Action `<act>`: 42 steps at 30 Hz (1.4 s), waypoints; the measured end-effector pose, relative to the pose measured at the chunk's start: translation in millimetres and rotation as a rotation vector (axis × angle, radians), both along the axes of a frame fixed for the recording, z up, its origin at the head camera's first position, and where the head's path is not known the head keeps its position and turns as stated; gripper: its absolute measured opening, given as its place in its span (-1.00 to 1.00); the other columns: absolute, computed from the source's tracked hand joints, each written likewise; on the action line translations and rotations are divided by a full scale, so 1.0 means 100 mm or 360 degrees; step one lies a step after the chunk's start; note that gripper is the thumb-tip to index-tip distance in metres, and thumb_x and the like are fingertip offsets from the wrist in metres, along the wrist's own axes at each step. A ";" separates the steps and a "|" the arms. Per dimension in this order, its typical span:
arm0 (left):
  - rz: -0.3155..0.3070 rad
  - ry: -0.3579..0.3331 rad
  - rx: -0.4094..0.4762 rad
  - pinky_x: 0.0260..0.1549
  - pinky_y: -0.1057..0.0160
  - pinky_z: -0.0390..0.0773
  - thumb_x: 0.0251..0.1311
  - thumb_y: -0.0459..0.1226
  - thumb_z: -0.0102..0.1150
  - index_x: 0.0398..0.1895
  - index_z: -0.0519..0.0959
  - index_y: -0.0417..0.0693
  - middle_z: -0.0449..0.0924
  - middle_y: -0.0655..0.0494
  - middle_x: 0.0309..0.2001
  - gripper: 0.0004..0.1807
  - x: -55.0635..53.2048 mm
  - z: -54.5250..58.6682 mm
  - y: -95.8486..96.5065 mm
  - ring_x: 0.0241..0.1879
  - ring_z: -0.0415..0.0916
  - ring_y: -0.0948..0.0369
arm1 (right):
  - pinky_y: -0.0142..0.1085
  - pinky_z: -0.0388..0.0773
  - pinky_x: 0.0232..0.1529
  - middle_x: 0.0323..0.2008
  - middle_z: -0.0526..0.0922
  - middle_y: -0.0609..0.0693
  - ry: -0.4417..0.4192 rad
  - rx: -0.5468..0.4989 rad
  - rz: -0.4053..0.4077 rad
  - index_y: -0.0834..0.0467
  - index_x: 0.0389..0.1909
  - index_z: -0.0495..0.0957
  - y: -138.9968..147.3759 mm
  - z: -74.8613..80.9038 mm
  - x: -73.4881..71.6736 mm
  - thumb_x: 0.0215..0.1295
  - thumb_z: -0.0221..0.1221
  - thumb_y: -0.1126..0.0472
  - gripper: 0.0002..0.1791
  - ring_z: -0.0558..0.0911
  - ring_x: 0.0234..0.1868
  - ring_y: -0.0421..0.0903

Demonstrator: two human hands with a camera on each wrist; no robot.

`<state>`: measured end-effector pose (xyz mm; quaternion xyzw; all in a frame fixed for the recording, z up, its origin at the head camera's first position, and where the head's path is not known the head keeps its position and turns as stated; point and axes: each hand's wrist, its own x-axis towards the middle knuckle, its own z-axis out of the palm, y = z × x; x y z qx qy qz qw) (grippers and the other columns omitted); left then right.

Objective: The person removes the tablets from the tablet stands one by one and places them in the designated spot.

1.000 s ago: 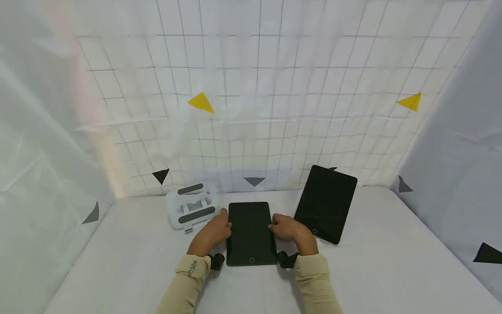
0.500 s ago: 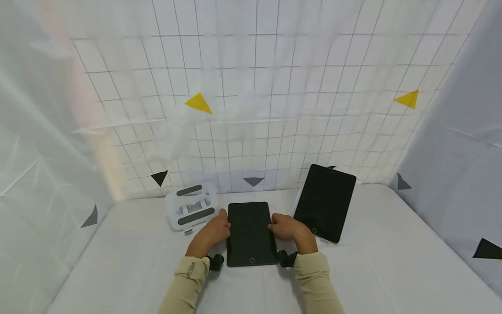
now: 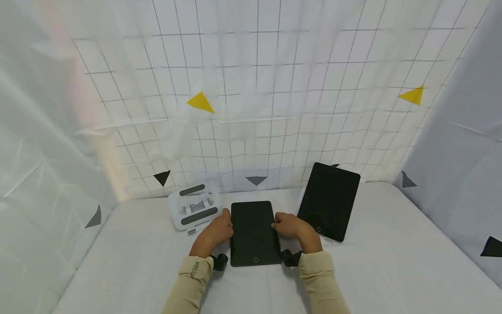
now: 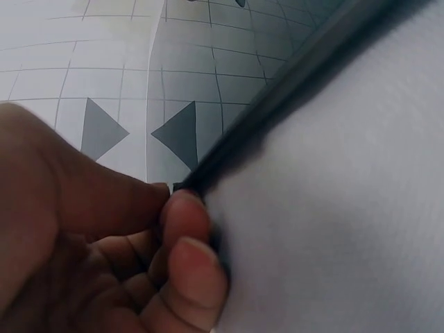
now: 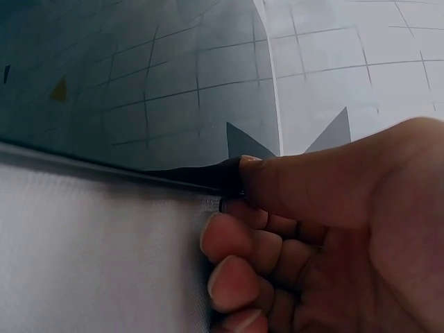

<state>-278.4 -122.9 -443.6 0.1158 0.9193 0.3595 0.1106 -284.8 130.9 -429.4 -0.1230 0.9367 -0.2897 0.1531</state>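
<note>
A black tablet (image 3: 255, 233) with a round home button at its near end is between my two hands over the white table. On its left edge, my left hand (image 3: 218, 227) pinches it; the left wrist view shows thumb and curled fingertips (image 4: 198, 267) at the rim. My right hand (image 3: 291, 226) pinches the opposite edge. In the right wrist view its thumb lies at the top of the tablet's rim (image 5: 187, 182), with the other fingers curled below. The glossy screen (image 5: 152, 90) reflects the gridded wall.
Left of the tablet, a white stand (image 3: 195, 208) with grey pads lies close to my left hand. Behind my right hand a second black tablet (image 3: 330, 200) leans tilted, with something white partly showing behind it. A gridded white sheet (image 3: 255, 131) backs the table (image 3: 117, 261).
</note>
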 end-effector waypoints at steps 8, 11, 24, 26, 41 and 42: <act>-0.0013 0.0015 0.0007 -0.47 0.13 0.27 0.45 -0.48 -0.05 -0.02 0.23 -0.30 0.35 -0.03 -0.45 -0.83 0.04 -0.04 0.00 -0.52 0.28 0.05 | -0.19 0.35 -0.34 -0.44 0.45 0.03 0.0012 -0.0007 0.0001 0.15 -0.35 0.43 0.02 -0.06 0.03 0.59 0.10 0.23 -0.78 0.45 -0.39 -0.04; -0.0007 -0.0002 -0.0004 -0.47 0.12 0.28 0.47 -0.47 -0.05 -0.01 0.22 -0.30 0.38 -0.05 -0.44 -0.83 0.05 -0.07 0.01 -0.51 0.29 0.05 | -0.20 0.35 -0.35 -0.44 0.45 0.03 0.0008 0.0000 0.0000 0.15 -0.35 0.43 0.03 -0.08 0.04 0.59 0.11 0.23 -0.77 0.46 -0.40 -0.04; -0.0004 -0.0038 -0.0029 -0.45 0.12 0.28 0.49 -0.47 -0.09 0.19 0.17 -0.44 0.41 -0.10 -0.45 -0.68 0.05 -0.06 0.00 -0.52 0.30 0.04 | -0.17 0.38 -0.33 -0.42 0.46 0.04 -0.0009 -0.0005 -0.0016 0.16 -0.30 0.44 0.00 -0.12 0.05 0.60 0.09 0.23 -0.81 0.47 -0.36 -0.03; 0.0003 -0.0041 -0.0040 -0.45 0.12 0.28 0.50 -0.46 -0.10 0.18 0.17 -0.43 0.41 -0.09 -0.45 -0.69 0.03 -0.03 -0.02 -0.52 0.30 0.05 | -0.17 0.37 -0.33 -0.42 0.45 0.05 -0.0004 0.0003 -0.0020 0.16 -0.31 0.44 -0.02 -0.10 0.02 0.61 0.09 0.22 -0.80 0.46 -0.36 -0.03; -0.0002 -0.0044 -0.0103 -0.45 0.14 0.30 0.52 -0.46 -0.11 0.29 0.12 -0.50 0.45 -0.12 -0.45 -0.59 -0.02 0.04 0.01 -0.51 0.32 0.04 | -0.15 0.42 -0.30 -0.39 0.48 0.04 0.0041 0.0057 -0.0011 0.16 -0.28 0.45 -0.01 -0.04 -0.02 0.61 0.08 0.21 -0.81 0.49 -0.34 -0.02; 0.0002 -0.0044 -0.0109 -0.44 0.13 0.30 0.52 -0.46 -0.11 0.31 0.11 -0.50 0.45 -0.12 -0.45 -0.58 -0.01 0.05 0.02 -0.51 0.32 0.04 | -0.16 0.41 -0.31 -0.39 0.48 0.05 0.0043 0.0051 -0.0004 0.16 -0.28 0.45 -0.01 -0.04 -0.02 0.61 0.08 0.21 -0.81 0.48 -0.35 -0.02</act>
